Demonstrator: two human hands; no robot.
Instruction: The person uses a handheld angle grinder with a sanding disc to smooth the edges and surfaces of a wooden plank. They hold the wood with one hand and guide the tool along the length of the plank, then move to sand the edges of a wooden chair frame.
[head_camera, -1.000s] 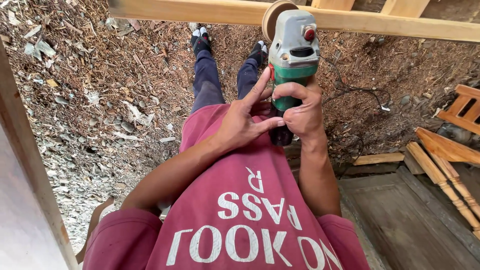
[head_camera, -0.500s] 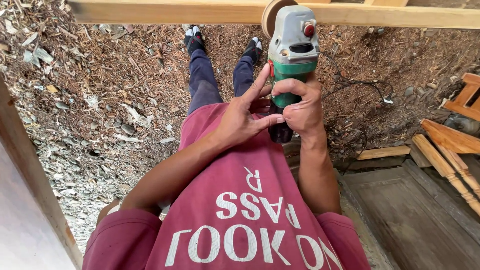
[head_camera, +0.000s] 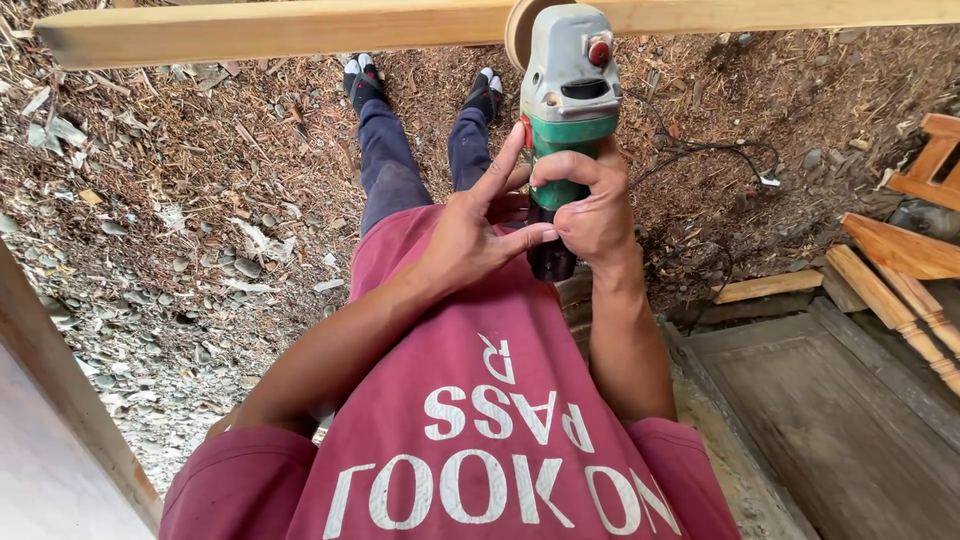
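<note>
A green and grey angle grinder (head_camera: 565, 110) is upright in front of my chest, its sanding disc (head_camera: 520, 30) against a long pale wooden beam (head_camera: 300, 28) that crosses the top of the view. My right hand (head_camera: 590, 205) is wrapped around the grinder's green body. My left hand (head_camera: 475, 235) rests beside it with fingers spread, fingertips touching the grinder's side and my right hand. The black rear handle (head_camera: 550, 258) pokes out below both hands.
The ground (head_camera: 180, 200) below is covered in wood chips and pebbles. A black power cord (head_camera: 700, 150) trails to the right. Turned wooden legs and boards (head_camera: 890, 270) lie at right beside a dark wooden panel (head_camera: 820, 400). A slanted plank (head_camera: 50, 380) is at left.
The grinder and both hands have shifted slightly up along the beam; the view has tilted a little. The grip is unchanged.
</note>
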